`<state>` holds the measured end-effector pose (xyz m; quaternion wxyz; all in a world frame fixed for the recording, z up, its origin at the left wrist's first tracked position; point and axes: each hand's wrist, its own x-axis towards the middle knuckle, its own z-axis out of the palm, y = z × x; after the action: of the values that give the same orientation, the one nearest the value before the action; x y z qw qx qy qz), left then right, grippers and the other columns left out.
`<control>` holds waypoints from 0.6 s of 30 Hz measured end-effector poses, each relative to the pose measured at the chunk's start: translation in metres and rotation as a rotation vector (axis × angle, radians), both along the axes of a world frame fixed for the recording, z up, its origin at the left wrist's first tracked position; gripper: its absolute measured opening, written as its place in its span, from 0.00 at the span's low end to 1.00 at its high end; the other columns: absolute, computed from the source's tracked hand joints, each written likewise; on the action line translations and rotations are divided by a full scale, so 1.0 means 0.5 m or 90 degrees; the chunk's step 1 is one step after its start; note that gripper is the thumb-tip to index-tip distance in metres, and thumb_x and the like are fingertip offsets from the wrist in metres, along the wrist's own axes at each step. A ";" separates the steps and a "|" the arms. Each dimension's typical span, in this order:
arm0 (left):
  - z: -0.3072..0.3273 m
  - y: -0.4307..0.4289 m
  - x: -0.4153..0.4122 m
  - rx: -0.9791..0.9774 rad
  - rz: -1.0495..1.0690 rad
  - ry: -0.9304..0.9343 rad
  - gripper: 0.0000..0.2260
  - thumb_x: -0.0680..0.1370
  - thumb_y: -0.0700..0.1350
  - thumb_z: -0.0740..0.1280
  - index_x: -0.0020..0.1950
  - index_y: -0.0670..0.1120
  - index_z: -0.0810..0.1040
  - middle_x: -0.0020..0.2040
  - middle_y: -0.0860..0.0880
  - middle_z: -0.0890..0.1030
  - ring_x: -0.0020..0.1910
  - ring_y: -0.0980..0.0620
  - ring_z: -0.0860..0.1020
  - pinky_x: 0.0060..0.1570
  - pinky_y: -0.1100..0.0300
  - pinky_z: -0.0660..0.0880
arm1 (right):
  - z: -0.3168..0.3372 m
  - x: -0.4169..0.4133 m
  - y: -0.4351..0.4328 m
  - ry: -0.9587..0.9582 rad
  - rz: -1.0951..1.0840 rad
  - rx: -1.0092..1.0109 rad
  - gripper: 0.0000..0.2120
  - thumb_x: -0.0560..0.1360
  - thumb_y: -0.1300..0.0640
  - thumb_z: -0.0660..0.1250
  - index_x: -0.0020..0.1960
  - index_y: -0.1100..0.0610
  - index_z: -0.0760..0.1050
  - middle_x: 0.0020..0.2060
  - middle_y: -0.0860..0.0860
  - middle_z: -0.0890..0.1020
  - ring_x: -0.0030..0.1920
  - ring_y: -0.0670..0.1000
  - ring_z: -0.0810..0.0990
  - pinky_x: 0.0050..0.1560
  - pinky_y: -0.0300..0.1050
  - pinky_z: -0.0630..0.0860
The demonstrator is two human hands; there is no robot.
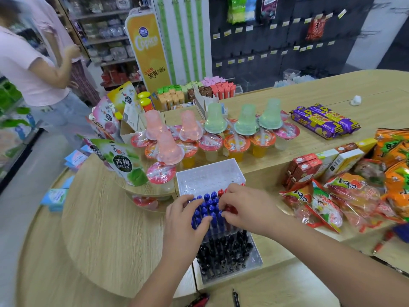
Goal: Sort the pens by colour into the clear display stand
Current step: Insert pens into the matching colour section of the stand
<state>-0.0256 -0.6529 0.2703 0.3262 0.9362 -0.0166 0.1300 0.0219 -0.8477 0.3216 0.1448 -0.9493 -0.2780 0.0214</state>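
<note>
— Nearly sorted?
— Partway. Black pens (223, 255) fill the near rows of the clear display stand (210, 171), blue pens (209, 203) and red pens (231, 210) the middle; far holes empty. The left hand (183, 220) curls round blue pens, the right hand (245, 207) pinches red pens; a loose red pen (382, 240) lies aside.

I've got blue pens (208, 209), red pens (231, 209), black pens (223, 255) in a clear stand (210, 171); counter (99, 229) = pale wood w/ grain.

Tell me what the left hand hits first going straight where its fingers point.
The blue pens in the display stand; the left hand curls its fingers over their caps. Past them sits the right hand, depth unclear.
</note>
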 end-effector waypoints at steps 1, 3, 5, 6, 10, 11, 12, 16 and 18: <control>0.000 0.001 0.000 0.002 -0.001 0.000 0.19 0.73 0.54 0.73 0.63 0.56 0.78 0.62 0.59 0.71 0.62 0.57 0.66 0.60 0.63 0.64 | 0.000 0.000 0.001 0.003 -0.004 -0.002 0.08 0.75 0.45 0.62 0.52 0.43 0.76 0.48 0.42 0.75 0.48 0.45 0.76 0.39 0.41 0.70; 0.000 0.002 0.000 0.005 -0.002 -0.002 0.19 0.74 0.54 0.72 0.64 0.56 0.78 0.62 0.58 0.71 0.62 0.57 0.66 0.60 0.64 0.63 | 0.000 -0.002 0.005 0.004 -0.014 -0.006 0.08 0.74 0.46 0.61 0.51 0.44 0.76 0.47 0.43 0.74 0.47 0.46 0.76 0.39 0.42 0.72; 0.000 0.001 0.000 0.000 -0.003 0.001 0.19 0.74 0.54 0.72 0.64 0.56 0.77 0.62 0.58 0.70 0.63 0.57 0.66 0.61 0.63 0.64 | 0.001 -0.004 0.012 -0.001 -0.031 -0.012 0.06 0.73 0.47 0.61 0.48 0.45 0.75 0.45 0.44 0.74 0.45 0.47 0.76 0.36 0.43 0.71; 0.000 0.000 0.000 -0.004 -0.003 0.004 0.19 0.74 0.53 0.72 0.64 0.55 0.77 0.63 0.58 0.70 0.63 0.57 0.65 0.61 0.62 0.65 | 0.001 -0.005 0.017 -0.003 -0.041 -0.019 0.05 0.73 0.47 0.61 0.47 0.46 0.74 0.45 0.44 0.73 0.44 0.48 0.76 0.34 0.42 0.68; 0.005 0.003 -0.003 -0.008 -0.020 0.021 0.21 0.74 0.53 0.72 0.67 0.54 0.76 0.65 0.57 0.70 0.65 0.56 0.65 0.65 0.59 0.66 | 0.004 -0.008 0.029 -0.008 -0.056 -0.036 0.05 0.74 0.48 0.62 0.48 0.47 0.73 0.47 0.46 0.73 0.46 0.50 0.76 0.34 0.43 0.67; 0.007 0.005 -0.007 -0.011 -0.025 0.032 0.22 0.74 0.53 0.71 0.68 0.54 0.74 0.67 0.57 0.69 0.67 0.57 0.64 0.66 0.60 0.64 | 0.006 -0.012 0.027 -0.010 -0.060 -0.031 0.06 0.74 0.47 0.63 0.49 0.46 0.74 0.48 0.45 0.73 0.46 0.50 0.76 0.35 0.44 0.70; 0.012 0.008 -0.010 -0.017 -0.027 0.035 0.23 0.75 0.53 0.71 0.69 0.54 0.73 0.69 0.57 0.68 0.68 0.57 0.63 0.66 0.62 0.62 | 0.012 -0.016 0.020 -0.015 -0.066 -0.017 0.08 0.74 0.45 0.64 0.51 0.46 0.74 0.48 0.45 0.73 0.47 0.49 0.76 0.37 0.45 0.72; 0.009 0.046 -0.069 -0.083 0.008 -0.015 0.19 0.74 0.46 0.73 0.64 0.52 0.77 0.63 0.56 0.72 0.64 0.58 0.70 0.63 0.62 0.68 | -0.001 -0.078 -0.015 -0.056 -0.079 0.131 0.06 0.74 0.47 0.66 0.50 0.45 0.76 0.45 0.40 0.73 0.42 0.41 0.74 0.37 0.42 0.73; -0.003 0.068 -0.119 -0.123 0.067 -0.067 0.14 0.74 0.43 0.74 0.57 0.53 0.78 0.54 0.56 0.75 0.53 0.58 0.75 0.53 0.64 0.72 | -0.039 -0.137 -0.026 -0.044 -0.093 0.197 0.04 0.74 0.50 0.64 0.48 0.45 0.76 0.40 0.38 0.72 0.38 0.38 0.72 0.35 0.37 0.71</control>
<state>-0.0851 -0.6188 0.2687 0.4060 0.8919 0.0279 0.1970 -0.0465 -0.8606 0.3023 0.2810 -0.9335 -0.2133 -0.0647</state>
